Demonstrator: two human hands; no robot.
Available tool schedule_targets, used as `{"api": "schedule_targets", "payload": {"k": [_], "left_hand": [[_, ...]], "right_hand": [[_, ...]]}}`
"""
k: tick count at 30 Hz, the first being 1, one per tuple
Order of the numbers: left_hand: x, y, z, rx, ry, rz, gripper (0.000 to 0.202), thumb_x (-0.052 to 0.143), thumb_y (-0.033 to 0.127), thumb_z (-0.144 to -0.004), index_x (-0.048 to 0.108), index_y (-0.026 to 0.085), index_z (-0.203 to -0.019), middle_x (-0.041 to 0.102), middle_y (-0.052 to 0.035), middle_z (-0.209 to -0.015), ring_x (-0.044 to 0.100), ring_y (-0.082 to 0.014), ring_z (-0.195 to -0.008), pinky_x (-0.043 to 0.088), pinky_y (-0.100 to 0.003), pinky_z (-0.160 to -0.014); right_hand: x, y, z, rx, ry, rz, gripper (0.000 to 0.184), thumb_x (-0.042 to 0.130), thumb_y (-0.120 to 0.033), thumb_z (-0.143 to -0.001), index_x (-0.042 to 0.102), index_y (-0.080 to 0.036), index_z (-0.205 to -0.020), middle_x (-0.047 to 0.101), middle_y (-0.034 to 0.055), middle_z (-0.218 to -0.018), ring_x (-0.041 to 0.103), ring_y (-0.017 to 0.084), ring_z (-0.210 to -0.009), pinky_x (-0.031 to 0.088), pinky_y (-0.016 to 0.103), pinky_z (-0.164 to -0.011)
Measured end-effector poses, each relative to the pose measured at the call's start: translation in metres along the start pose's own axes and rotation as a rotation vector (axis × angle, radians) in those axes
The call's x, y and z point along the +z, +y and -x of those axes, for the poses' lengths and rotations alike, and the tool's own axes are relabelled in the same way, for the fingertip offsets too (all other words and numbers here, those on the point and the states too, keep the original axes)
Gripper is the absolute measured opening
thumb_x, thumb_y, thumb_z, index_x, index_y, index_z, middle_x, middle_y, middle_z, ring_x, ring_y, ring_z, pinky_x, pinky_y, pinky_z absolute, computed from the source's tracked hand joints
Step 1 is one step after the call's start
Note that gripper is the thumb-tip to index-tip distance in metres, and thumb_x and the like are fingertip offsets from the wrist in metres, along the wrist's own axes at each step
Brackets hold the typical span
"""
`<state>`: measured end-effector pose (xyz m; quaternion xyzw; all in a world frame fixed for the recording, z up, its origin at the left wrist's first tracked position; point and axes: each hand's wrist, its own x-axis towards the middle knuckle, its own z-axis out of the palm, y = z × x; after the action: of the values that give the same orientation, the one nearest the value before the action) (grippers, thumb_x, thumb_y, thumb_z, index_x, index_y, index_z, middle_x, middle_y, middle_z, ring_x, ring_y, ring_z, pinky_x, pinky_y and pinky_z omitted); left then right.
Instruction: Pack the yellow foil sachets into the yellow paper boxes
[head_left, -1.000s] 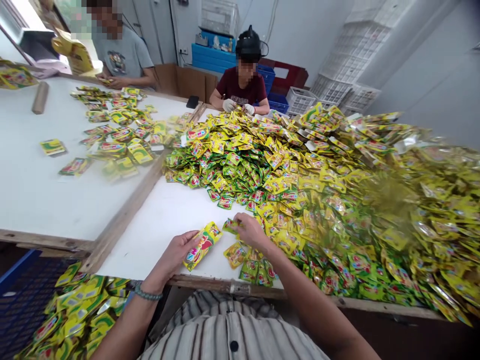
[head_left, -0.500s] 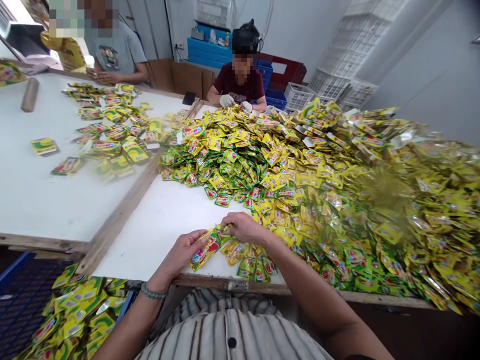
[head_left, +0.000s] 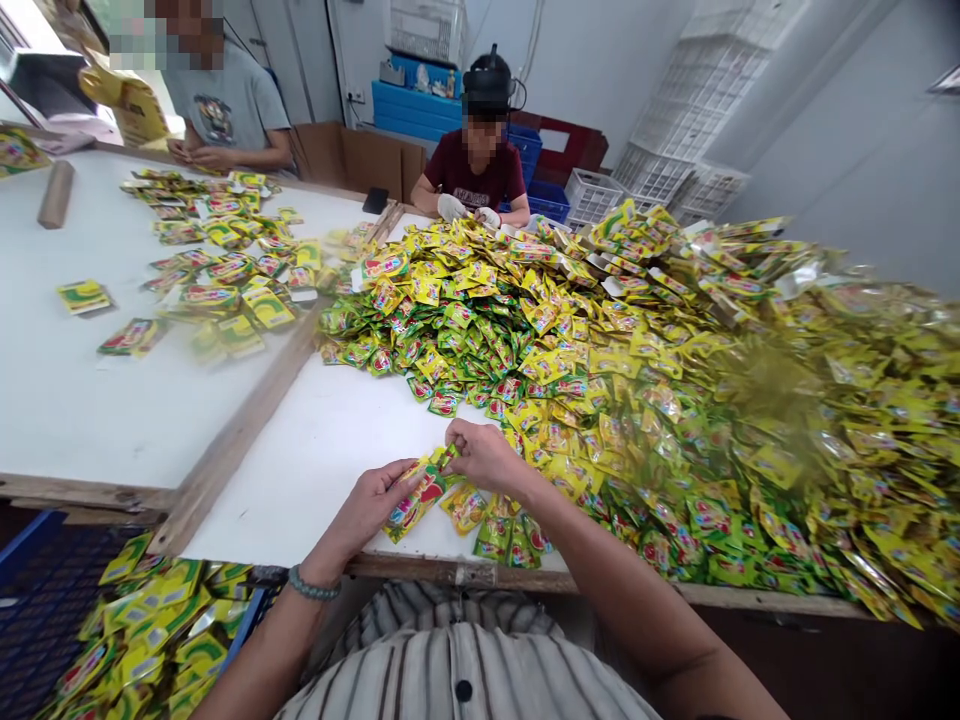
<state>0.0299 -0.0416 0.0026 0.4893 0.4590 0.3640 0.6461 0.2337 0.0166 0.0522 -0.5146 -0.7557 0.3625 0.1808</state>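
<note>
My left hand (head_left: 367, 508) grips a small stack of yellow-green sachets (head_left: 415, 495) just above the near part of the white table (head_left: 315, 460). My right hand (head_left: 486, 455) pinches the far end of that same stack with thumb and fingers closed. A few loose sachets (head_left: 495, 525) lie beside my right wrist. A huge heap of the same sachets (head_left: 637, 370) covers the table to the right and behind my hands.
A blue crate (head_left: 22, 560) partly filled with sachets (head_left: 150, 630) stands low at my left. A second white table (head_left: 82, 390) carries scattered sachets and a roll. Two other people sit at the far edges. White crates are stacked at the back right.
My right hand carried a sachet leftward and brought it onto the stack in my left hand; both hands now meet on the stack.
</note>
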Motion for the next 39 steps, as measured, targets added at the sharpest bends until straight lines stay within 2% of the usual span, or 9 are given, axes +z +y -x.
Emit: {"api": "schedule_targets", "payload": {"k": [5, 9, 16, 22, 25, 28, 32, 36, 39], "left_hand": [[0.003, 0.005, 0.004, -0.003, -0.049, 0.109, 0.047, 0.067, 0.046, -0.080, 0.065, 0.022, -0.120, 0.073, -0.0024, -0.110, 0.068, -0.0239, -0.097, 0.054, -0.032, -0.084], [0.005, 0.008, 0.006, -0.013, -0.061, 0.184, 0.043, 0.069, 0.043, -0.079, 0.067, 0.023, -0.117, 0.074, -0.0016, -0.105, 0.068, -0.0225, -0.094, 0.054, -0.031, -0.083], [0.012, 0.012, 0.000, -0.016, -0.031, 0.098, 0.050, 0.073, 0.047, -0.073, 0.069, 0.018, -0.114, 0.075, -0.0044, -0.097, 0.068, -0.0235, -0.083, 0.054, -0.031, -0.074], [0.013, 0.019, -0.002, -0.017, -0.060, -0.001, 0.047, 0.071, 0.047, -0.075, 0.069, 0.018, -0.112, 0.074, -0.0034, -0.095, 0.067, -0.0218, -0.082, 0.051, -0.027, -0.071], [0.011, 0.022, -0.001, -0.018, -0.073, -0.010, 0.045, 0.070, 0.047, -0.075, 0.070, 0.018, -0.110, 0.074, -0.0032, -0.093, 0.067, -0.0222, -0.083, 0.051, -0.027, -0.072], [0.009, 0.025, -0.001, -0.038, -0.083, -0.026, 0.046, 0.070, 0.048, -0.075, 0.069, 0.018, -0.110, 0.074, -0.0043, -0.097, 0.066, -0.0238, -0.087, 0.051, -0.029, -0.073], [0.018, 0.024, -0.002, -0.055, -0.122, -0.018, 0.045, 0.068, 0.051, -0.076, 0.070, 0.018, -0.106, 0.073, -0.0052, -0.091, 0.065, -0.0239, -0.084, 0.051, -0.031, -0.073], [0.011, 0.034, -0.011, -0.189, -0.206, -0.080, 0.047, 0.068, 0.057, -0.072, 0.070, 0.018, -0.097, 0.068, -0.0018, -0.071, 0.059, -0.0182, -0.062, 0.052, -0.031, -0.061], [-0.042, 0.072, -0.027, -0.126, 0.001, -0.204, 0.057, 0.072, 0.064, -0.061, 0.070, 0.015, -0.090, 0.067, -0.0031, -0.068, 0.056, -0.0166, -0.057, 0.046, -0.026, -0.050]], "right_hand": [[-0.001, 0.010, 0.009, 0.044, -0.081, -0.330, 0.038, 0.080, -0.040, -0.061, 0.059, -0.019, -0.085, 0.034, -0.0103, -0.054, 0.030, 0.007, -0.051, 0.021, 0.020, -0.049], [-0.004, 0.010, 0.014, 0.050, -0.121, -0.415, 0.037, 0.067, -0.052, -0.073, 0.064, -0.016, -0.078, 0.041, -0.0067, -0.055, 0.031, 0.008, -0.052, 0.022, 0.022, -0.050], [-0.001, -0.005, 0.010, -0.076, 0.071, 0.018, 0.007, 0.075, -0.017, -0.065, 0.069, -0.018, -0.069, 0.058, -0.0028, -0.065, 0.047, 0.010, -0.061, 0.032, 0.022, -0.060], [0.007, -0.007, 0.011, 0.117, 0.018, -0.348, 0.036, 0.073, -0.018, -0.066, 0.057, -0.021, -0.098, 0.057, -0.0082, -0.058, 0.050, 0.009, -0.051, 0.037, 0.019, -0.053], [0.004, -0.012, 0.017, 0.126, -0.115, -0.526, 0.037, 0.061, -0.020, -0.076, 0.049, -0.023, -0.111, 0.056, -0.0094, -0.057, 0.051, 0.010, -0.048, 0.041, 0.020, -0.052], [-0.003, -0.018, 0.023, 0.132, -0.248, -0.731, 0.050, 0.063, -0.031, -0.079, 0.042, -0.024, -0.123, 0.060, -0.0064, -0.067, 0.055, 0.011, -0.057, 0.045, 0.023, -0.060], [0.001, -0.019, 0.024, 0.065, -0.305, -0.715, 0.062, 0.071, -0.041, -0.076, 0.043, -0.024, -0.129, 0.063, -0.0036, -0.072, 0.049, 0.010, -0.059, 0.038, 0.021, -0.055], [0.011, -0.009, 0.013, 0.091, -0.156, -0.632, 0.044, 0.064, -0.042, -0.081, 0.049, -0.024, -0.118, 0.059, -0.0062, -0.061, 0.050, 0.011, -0.051, 0.041, 0.022, -0.049], [-0.007, 0.005, 0.002, 0.043, 0.154, -0.424, 0.021, 0.054, -0.026, -0.086, 0.056, -0.021, -0.107, 0.068, 0.0013, -0.081, 0.064, 0.017, -0.075, 0.052, 0.031, -0.070]]}}
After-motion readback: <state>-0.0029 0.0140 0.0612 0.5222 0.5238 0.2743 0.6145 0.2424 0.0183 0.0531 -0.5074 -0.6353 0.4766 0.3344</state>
